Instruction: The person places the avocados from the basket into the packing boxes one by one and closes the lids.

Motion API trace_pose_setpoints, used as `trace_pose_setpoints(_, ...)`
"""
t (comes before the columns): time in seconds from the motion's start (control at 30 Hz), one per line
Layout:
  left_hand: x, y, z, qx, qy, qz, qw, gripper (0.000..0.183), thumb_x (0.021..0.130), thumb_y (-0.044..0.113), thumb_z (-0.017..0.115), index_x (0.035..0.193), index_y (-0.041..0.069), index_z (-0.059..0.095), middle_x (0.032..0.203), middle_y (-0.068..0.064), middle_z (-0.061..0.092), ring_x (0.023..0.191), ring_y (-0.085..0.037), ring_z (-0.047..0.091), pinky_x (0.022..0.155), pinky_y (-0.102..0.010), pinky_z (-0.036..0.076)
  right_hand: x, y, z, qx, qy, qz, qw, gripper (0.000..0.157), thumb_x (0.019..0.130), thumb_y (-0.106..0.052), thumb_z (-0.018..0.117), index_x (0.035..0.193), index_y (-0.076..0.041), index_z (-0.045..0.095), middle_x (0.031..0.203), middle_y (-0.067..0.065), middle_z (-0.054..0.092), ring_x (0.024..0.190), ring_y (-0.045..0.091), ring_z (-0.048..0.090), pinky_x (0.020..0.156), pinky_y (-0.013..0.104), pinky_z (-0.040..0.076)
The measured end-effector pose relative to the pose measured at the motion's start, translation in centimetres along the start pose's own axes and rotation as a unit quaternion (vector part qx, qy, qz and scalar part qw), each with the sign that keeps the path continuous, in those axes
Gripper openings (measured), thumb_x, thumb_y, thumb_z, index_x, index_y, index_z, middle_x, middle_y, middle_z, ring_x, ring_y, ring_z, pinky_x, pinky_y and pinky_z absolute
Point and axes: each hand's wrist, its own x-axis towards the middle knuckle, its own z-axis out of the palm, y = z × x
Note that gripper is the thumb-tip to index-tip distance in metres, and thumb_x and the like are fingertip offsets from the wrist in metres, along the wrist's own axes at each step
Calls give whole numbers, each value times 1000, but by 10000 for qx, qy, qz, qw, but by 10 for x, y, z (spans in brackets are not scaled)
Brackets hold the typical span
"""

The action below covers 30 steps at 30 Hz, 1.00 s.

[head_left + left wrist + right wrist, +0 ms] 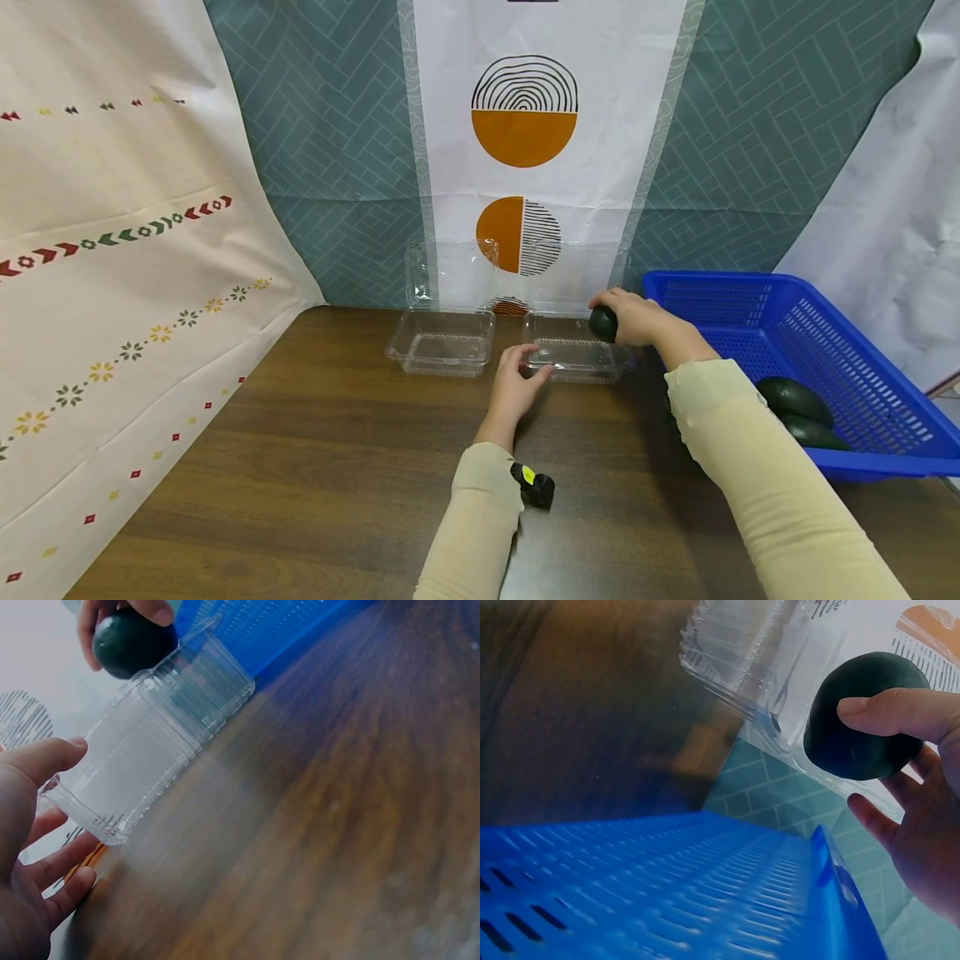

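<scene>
My right hand [636, 318] grips a dark green avocado [603, 323] above the right end of a clear plastic clamshell box [573, 358]. In the right wrist view the thumb lies across the avocado [866, 716], with fingers behind it. The box stands with its lid [577, 275] raised. At its left end is my left hand [516, 385], thumb and fingers spread around the near corner. The left wrist view shows the thumb [64, 754] by the rim and the other fingers along the end wall.
A second clear clamshell box [442, 343], lid up, stands to the left. The blue perforated basket [862, 333] on the right holds dark green avocados [795, 400], partly hidden by my right sleeve. A patterned cloth backdrop [337, 167] rises behind the wooden table [300, 467].
</scene>
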Motion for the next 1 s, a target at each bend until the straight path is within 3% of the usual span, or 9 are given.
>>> trace_pose_setpoints(0.37, 1, -1, 0, 28, 83, 66, 9999, 37, 83, 23, 71, 115, 10, 59, 121, -6, 49, 99, -23, 53, 82, -34, 45, 1, 2, 16, 79, 51, -133, 9999, 54, 76, -2, 70, 126, -6, 49, 126, 21, 46, 113, 41, 46, 91, 58, 35)
trace_pose_setpoints(0.77, 0, -1, -1, 38, 131, 167, 9998, 38, 81, 26, 73, 112, 9, 60, 119, -5, 49, 96, -20, 52, 82, -33, 44, 1, -6, 20, -142, -482, -70, 9987, 55, 77, 5, 65, 128, -14, 53, 128, 20, 44, 111, 40, 46, 88, 58, 37)
trace_pose_setpoints(1.0, 0, -2, -1, 20, 246, 242, 9994, 36, 80, 25, 74, 109, 10, 60, 117, -4, 50, 95, -19, 51, 80, -31, 44, 4, -7, 25, -249, -697, 76, 9972, 60, 75, 9, 64, 130, -12, 51, 127, 21, 44, 107, 39, 48, 87, 57, 38)
